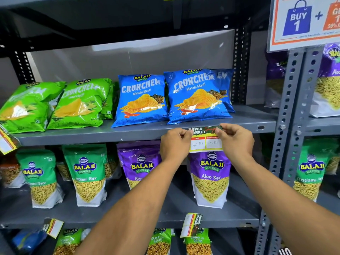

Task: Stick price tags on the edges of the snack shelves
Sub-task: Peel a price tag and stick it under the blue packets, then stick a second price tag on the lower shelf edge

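Grey steel shelving unit, perforated uprights, fills the view. Upper shelf edge runs left to right. On that shelf: green chip bags at left, blue Crunchem bags at right, their bottoms close to the front lip. Lower shelf: green Ratlami Sev pouches at left, purple Aloo Sev pouches at right, upright. Promo sign far upper right.

Both forearms reach in from the near edge. Left hand pinches the top left corner of the price tag; right hand pinches its top right corner. Tag held flat against the upper shelf edge, under the right blue bag; its lower half overhangs, covering the top of one purple pouch. Reads 40 Rs, 20 Rs.

Other tags hang tilted from the lower shelf lip.
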Action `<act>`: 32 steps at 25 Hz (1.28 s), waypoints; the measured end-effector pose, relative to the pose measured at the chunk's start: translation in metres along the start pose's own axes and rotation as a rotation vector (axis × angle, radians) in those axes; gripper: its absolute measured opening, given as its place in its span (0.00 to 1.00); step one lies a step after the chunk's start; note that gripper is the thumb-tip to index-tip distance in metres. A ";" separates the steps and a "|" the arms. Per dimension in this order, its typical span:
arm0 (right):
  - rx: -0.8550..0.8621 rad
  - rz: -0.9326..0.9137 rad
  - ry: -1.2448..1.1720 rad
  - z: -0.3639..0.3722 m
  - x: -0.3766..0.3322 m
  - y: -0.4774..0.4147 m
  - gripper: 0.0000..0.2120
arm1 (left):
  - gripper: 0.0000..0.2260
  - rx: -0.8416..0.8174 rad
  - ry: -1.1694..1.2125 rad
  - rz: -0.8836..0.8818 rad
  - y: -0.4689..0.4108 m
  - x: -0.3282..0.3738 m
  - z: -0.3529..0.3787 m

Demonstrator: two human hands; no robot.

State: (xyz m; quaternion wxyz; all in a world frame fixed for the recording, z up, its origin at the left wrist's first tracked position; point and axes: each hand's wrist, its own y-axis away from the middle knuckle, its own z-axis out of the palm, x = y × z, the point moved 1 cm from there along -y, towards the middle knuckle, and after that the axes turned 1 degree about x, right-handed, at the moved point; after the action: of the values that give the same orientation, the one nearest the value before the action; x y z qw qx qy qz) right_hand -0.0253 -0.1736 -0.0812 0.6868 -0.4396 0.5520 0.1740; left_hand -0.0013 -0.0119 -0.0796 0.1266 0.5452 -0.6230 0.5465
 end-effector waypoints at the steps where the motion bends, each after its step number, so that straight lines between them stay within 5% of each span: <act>1: 0.005 -0.003 0.004 0.001 0.000 0.000 0.09 | 0.14 0.006 -0.007 0.011 0.000 0.000 0.000; 6: 0.034 -0.036 0.045 0.004 0.001 -0.003 0.05 | 0.16 0.055 -0.135 0.032 0.001 0.007 0.001; 12: 0.141 0.093 0.220 -0.008 0.009 -0.010 0.28 | 0.23 0.078 -0.265 0.006 0.000 0.007 -0.006; 16: 0.049 0.026 0.079 -0.023 0.024 -0.008 0.22 | 0.26 0.021 -0.212 -0.001 0.006 0.001 -0.014; 21: -0.071 0.009 0.208 -0.051 0.117 0.034 0.11 | 0.23 -0.188 -0.430 0.123 0.057 -0.080 -0.010; 25: -0.237 0.236 0.224 -0.048 0.216 0.101 0.08 | 0.16 -0.540 -0.570 0.146 0.105 -0.157 0.017; 29: -0.426 0.610 0.177 -0.014 0.287 0.171 0.04 | 0.20 -0.733 -0.626 0.149 0.121 -0.176 0.055; 32: -0.504 0.813 0.011 0.017 0.299 0.197 0.16 | 0.18 -0.848 -0.627 0.194 0.117 -0.181 0.078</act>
State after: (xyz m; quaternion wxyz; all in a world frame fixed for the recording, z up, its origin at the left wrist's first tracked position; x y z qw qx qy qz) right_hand -0.0591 -0.1254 -0.4348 0.4321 -0.3420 0.6236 0.5545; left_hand 0.0050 0.0001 -0.3082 0.0925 0.5234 -0.8444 0.0668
